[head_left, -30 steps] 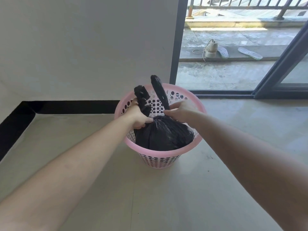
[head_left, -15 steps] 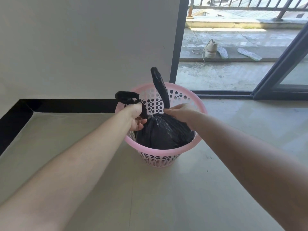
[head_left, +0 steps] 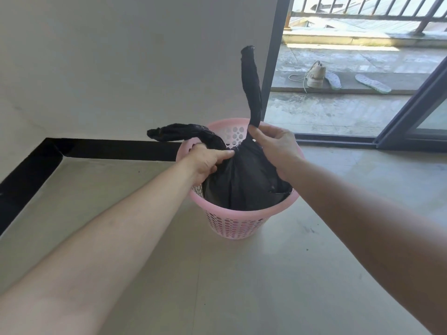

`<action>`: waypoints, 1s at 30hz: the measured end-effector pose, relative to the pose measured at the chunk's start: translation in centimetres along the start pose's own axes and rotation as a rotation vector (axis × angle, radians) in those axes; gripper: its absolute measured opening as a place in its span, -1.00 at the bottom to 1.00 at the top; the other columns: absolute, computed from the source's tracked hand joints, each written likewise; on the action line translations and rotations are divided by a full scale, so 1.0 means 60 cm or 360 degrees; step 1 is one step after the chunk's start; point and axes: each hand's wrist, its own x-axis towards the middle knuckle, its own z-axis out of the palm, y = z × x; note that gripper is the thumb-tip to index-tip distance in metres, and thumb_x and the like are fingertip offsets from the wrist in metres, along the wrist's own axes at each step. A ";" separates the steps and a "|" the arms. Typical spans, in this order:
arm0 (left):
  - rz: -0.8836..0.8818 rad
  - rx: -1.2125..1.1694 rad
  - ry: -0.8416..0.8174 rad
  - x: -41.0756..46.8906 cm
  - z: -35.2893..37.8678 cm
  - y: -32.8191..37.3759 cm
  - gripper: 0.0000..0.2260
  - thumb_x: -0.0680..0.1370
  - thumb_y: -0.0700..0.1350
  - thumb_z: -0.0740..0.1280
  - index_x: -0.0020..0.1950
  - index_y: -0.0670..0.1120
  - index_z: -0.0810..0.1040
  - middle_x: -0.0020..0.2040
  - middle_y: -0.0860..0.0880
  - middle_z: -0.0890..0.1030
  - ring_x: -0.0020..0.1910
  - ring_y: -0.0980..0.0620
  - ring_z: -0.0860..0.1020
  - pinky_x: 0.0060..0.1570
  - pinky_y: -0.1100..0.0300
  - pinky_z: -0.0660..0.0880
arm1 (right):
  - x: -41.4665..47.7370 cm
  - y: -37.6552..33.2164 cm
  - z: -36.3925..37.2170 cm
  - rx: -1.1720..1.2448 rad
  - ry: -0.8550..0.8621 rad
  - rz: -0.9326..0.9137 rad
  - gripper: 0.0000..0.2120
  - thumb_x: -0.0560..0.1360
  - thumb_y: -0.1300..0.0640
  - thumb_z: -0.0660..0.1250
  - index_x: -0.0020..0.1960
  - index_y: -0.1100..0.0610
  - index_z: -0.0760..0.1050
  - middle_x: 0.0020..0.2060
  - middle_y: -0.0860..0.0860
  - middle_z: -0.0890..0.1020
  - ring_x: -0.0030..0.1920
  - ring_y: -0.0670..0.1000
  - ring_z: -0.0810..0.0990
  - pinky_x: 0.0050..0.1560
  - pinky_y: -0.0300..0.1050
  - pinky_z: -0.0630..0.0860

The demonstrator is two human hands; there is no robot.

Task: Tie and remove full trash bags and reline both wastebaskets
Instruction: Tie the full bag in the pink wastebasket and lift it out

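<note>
A pink perforated wastebasket (head_left: 235,227) stands on the floor by the wall. A full black trash bag (head_left: 244,182) sits inside it, its top gathered into two twisted tails. My left hand (head_left: 208,162) grips the left tail (head_left: 179,132), which sticks out sideways to the left over the rim. My right hand (head_left: 275,146) pinches the base of the right tail (head_left: 251,85), which stands nearly upright. Both hands are at the bag's neck, close together.
A white wall with a black skirting (head_left: 108,149) runs behind the basket. To the right, a dark sliding-door frame (head_left: 411,107) opens on a balcony with a shoe (head_left: 314,74) and two insoles (head_left: 372,83). Bare floor lies in front.
Both tails have been drawn out longer. The left tail swung from upright to pointing left, and the right tail rose higher. The bag's top has lifted and the neck tightened.
</note>
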 end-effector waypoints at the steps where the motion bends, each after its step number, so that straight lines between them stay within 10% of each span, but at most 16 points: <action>1: 0.0065 0.0015 0.0028 0.000 -0.001 -0.001 -0.69 0.53 -0.16 0.44 0.22 -0.25 0.55 -0.03 -0.05 0.66 -0.06 0.02 0.60 0.03 0.14 0.52 | -0.001 -0.002 0.001 -0.0012 -0.0010 0.0003 -0.87 0.47 -0.20 0.44 -0.04 -0.20 0.68 -0.22 -0.25 0.72 -0.22 -0.21 0.69 -0.26 -0.25 0.58; 8: 0.0577 0.0079 0.0407 -0.002 0.009 0.019 -0.78 0.64 0.03 0.26 0.03 -0.06 0.64 -0.05 0.02 0.67 0.04 0.08 0.60 0.14 0.23 0.47 | -0.011 -0.006 0.018 -0.0236 0.0008 -0.0068 -0.80 0.52 -0.22 0.37 0.02 -0.16 0.67 -0.29 -0.33 0.62 -0.40 -0.49 0.49 -0.57 -0.54 0.27; 16: 0.0139 -0.0703 0.0154 -0.012 -0.005 0.029 -0.76 0.56 -0.08 0.06 -0.23 -0.12 0.41 -0.38 -0.04 0.40 -0.38 0.03 0.35 -0.25 0.15 0.33 | -0.006 0.008 0.024 -0.0347 -0.0485 0.0037 -0.76 0.58 0.07 0.27 -0.13 -0.13 0.67 -0.24 -0.25 0.64 -0.09 -0.11 0.55 0.02 -0.16 0.41; 22: 0.0074 -0.0830 0.0154 -0.014 -0.009 0.025 -0.81 0.64 -0.29 0.11 -0.10 -0.20 0.46 -0.30 -0.06 0.40 -0.37 0.08 0.37 -0.31 0.25 0.39 | -0.010 0.018 0.014 -0.0564 -0.0473 0.0080 -0.86 0.58 0.02 0.34 0.02 -0.11 0.69 -0.20 -0.21 0.66 -0.16 -0.15 0.63 -0.33 -0.36 0.48; 30: -0.0159 -0.0829 0.0177 -0.008 -0.024 0.021 -0.85 0.64 -0.26 0.24 -0.10 -0.19 0.53 -0.35 -0.03 0.43 -0.43 0.12 0.43 -0.45 0.27 0.52 | -0.015 0.015 0.032 -0.0397 -0.0302 -0.0051 -0.82 0.57 -0.09 0.36 0.11 -0.09 0.64 -0.09 -0.17 0.68 -0.12 -0.17 0.62 -0.15 -0.29 0.54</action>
